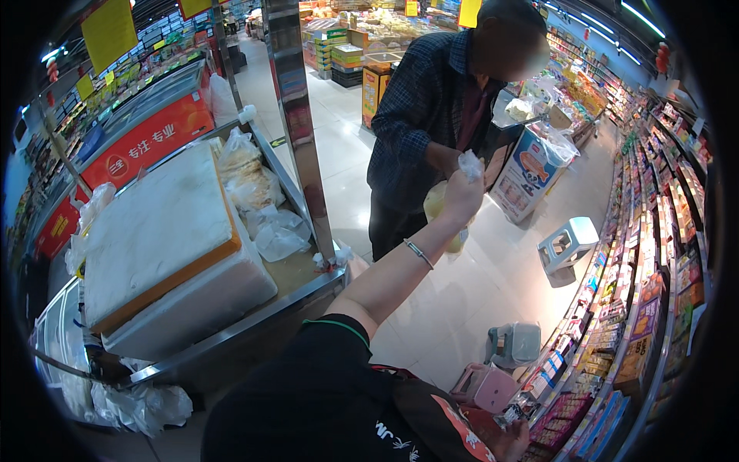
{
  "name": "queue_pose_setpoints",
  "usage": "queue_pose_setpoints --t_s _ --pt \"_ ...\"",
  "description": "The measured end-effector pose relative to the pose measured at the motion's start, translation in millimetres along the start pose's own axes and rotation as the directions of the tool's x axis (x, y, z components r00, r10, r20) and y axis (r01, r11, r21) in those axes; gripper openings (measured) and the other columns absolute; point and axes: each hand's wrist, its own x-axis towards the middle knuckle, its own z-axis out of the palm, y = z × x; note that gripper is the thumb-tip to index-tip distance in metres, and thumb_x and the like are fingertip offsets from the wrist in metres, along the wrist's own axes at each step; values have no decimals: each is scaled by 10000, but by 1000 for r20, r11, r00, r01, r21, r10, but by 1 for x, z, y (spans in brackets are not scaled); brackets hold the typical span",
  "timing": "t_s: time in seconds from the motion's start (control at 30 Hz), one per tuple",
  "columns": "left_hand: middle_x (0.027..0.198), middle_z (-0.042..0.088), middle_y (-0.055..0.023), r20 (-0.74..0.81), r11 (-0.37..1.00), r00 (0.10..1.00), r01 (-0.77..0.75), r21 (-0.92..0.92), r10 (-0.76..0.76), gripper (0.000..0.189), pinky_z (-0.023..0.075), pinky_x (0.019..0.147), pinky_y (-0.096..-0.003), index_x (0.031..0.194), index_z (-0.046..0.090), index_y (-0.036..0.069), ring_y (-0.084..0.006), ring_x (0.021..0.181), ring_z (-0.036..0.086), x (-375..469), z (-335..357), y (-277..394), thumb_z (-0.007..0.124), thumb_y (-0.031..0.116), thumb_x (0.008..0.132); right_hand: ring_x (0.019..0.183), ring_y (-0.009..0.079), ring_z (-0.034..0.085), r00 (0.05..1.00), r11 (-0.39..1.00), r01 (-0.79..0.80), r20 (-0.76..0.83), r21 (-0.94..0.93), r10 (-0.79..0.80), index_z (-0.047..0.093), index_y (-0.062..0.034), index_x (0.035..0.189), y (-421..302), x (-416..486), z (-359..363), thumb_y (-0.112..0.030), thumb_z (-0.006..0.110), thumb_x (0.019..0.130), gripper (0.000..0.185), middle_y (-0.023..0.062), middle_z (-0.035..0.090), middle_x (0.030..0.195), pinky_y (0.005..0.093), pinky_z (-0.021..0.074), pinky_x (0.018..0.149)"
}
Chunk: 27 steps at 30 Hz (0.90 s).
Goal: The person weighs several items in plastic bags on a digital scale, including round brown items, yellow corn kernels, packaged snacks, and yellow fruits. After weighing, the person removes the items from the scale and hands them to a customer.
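My left hand point(463, 193) reaches out ahead at the end of a bare arm with a metal bangle, shut on the gathered neck of a clear plastic bag point(471, 166). Below the fist hangs the bag's body with pale yellowish contents point(437, 202). A person point(424, 110) in a dark checked jacket stands facing me, one hand touching or close beside mine; whether that hand grips the bag I cannot tell. Low at the right, my right hand point(515, 442) is near the shelf edge and partly cut off by the frame, its fingers apparently loosely bent.
A white foam box point(190, 312) with a flat lid sits on the metal-edged counter at the left, beside bagged food point(251, 173) and a steel post point(300, 127). Plastic stools point(568, 245) stand along the curved snack shelves point(632, 277). A printed carton point(528, 173) stands behind the person.
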Motion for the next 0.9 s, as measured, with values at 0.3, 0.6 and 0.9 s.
queue_pose_setpoints --t_s 0.3,0.6,0.9 --pt "857 675 -141 74 974 979 177 141 -189 320 550 643 -351 1061 578 47 -237 704 684 -3 -17 -77 541 352 970 1048 237 598 980 975 114 -139 -189 -141 553 47 1185 -110 -44 -137 -310 532 949 429 141 646 1067 555 397 1061" --pt "814 645 -106 507 959 827 128 255 -245 224 512 613 -335 1030 599 27 -171 637 655 -220 -45 -171 538 230 960 1045 260 604 927 957 112 -319 -269 -198 583 22 1154 -117 -37 -145 -320 547 929 411 144 651 1079 540 419 1022" --pt "838 642 -78 629 860 587 341 379 -510 193 538 633 -292 1054 605 -8 -157 679 643 -333 -89 -191 555 133 932 1041 283 611 918 939 85 -340 -333 -203 613 -4 1123 -121 -17 -167 -330 563 908 393 146 656 1091 524 442 983"
